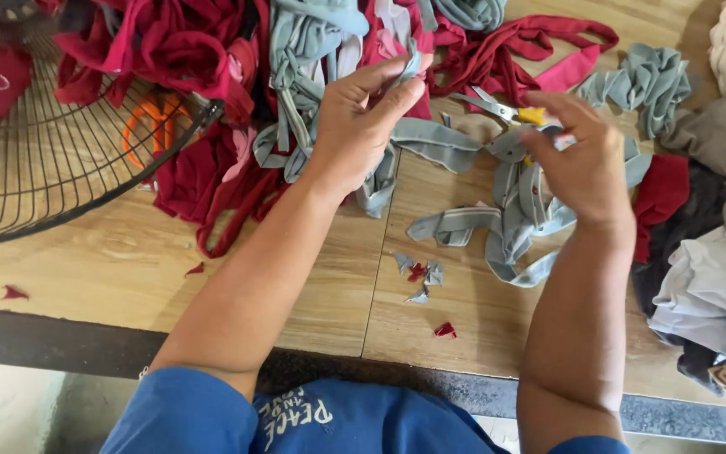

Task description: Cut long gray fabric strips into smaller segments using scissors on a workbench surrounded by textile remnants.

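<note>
My left hand (pixel 363 118) pinches the upper end of a long grey-blue fabric strip (pixel 439 143), thumb and fingers closed on it. My right hand (pixel 586 164) grips the same strip farther right, where it bunches into loose loops (pixel 506 227) on the wooden floor (pixel 313 269). Just beyond my right hand, yellow-handled scissors (pixel 502 109) lie with their blades pointing left; the handle is partly hidden by my fingers.
A black wire fan guard (pixel 52 160) fills the upper left, with orange-handled scissors (pixel 149 126) behind it. Red cloth (pixel 186 50) and grey-blue strips (pixel 313 50) pile along the top. Grey, white and dark garments (pixel 716 252) lie at the right. Small cloth scraps (pixel 420 273) dot the floor.
</note>
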